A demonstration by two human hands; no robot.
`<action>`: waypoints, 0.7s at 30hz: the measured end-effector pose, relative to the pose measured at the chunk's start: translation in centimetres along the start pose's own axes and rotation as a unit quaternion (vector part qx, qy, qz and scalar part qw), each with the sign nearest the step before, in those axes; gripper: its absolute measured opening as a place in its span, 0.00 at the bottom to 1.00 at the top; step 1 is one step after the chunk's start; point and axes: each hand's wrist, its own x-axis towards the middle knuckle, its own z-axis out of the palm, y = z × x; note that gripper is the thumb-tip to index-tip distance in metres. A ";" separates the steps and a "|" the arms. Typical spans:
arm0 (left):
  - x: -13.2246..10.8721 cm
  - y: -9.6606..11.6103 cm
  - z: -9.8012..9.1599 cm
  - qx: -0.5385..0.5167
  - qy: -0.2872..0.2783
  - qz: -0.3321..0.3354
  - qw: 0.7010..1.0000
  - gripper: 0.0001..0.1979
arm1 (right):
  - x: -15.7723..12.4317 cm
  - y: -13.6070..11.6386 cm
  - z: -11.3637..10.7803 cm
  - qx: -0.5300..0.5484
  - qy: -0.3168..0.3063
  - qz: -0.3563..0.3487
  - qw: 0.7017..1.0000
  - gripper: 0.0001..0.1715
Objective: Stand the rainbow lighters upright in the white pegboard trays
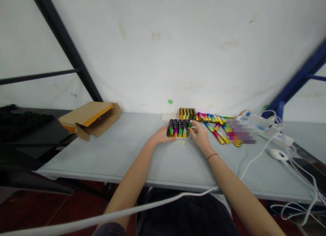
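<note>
Here, tabletop (173, 164) stretches between lighter tray (181, 138) and near edge (102, 178).

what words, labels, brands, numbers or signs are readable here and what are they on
None readable.
Lighters: any print too small to read.
Power strip: any marking too small and blurred.
Box: no legible print.
Green mark: no legible letters.
Pixelated patch: obscured.

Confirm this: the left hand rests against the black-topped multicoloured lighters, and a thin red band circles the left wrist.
Not quite: the head view shows the thin red band on the right wrist. The left hand does rest against the black-topped multicoloured lighters.
</note>
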 end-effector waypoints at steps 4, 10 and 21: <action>0.1 -0.1 0.0 -0.006 0.004 0.009 1.000 0.41 | -0.1 -0.2 -0.2 0.012 -0.011 0.002 1.000 0.18; 0.1 -0.2 0.1 -0.004 0.008 0.007 1.000 0.43 | -0.2 0.0 -0.2 -0.041 -0.031 0.008 0.999 0.18; 0.1 -0.2 0.0 0.005 0.003 0.000 1.000 0.43 | 0.3 1.5 -2.6 -0.234 0.075 0.100 0.964 0.25</action>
